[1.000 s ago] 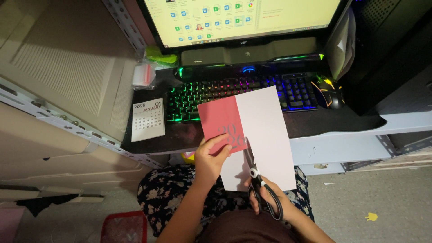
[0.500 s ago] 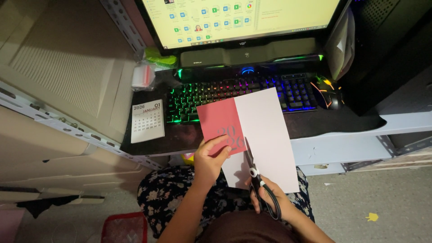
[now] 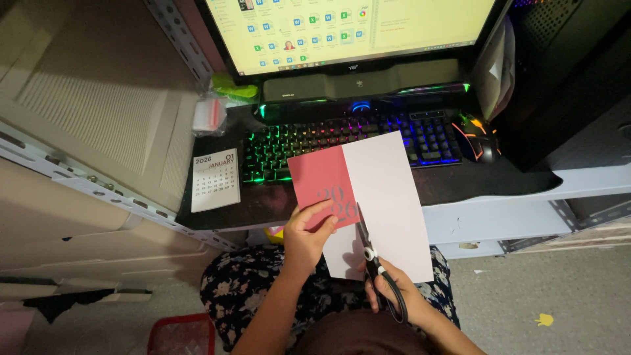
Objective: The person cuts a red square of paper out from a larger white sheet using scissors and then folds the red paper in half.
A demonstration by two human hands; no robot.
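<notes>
Scissors (image 3: 369,253) advanced slightly up centre-frame sheet (image 3: 388,204) — light, floppy; left hand (image 3: 307,235) pinches pink half, right hand (image 3: 394,292) closed around handles.

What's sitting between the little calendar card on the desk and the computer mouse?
In the head view, the rainbow-lit keyboard fills most of the stretch between the calendar card and the mouse. The held red-and-white sheet overlaps its front edge.

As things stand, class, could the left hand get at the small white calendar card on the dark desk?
Probably not at once: the left hand grips the pink-and-white paper sheet. The small white calendar card lies uncovered to its left.
</notes>
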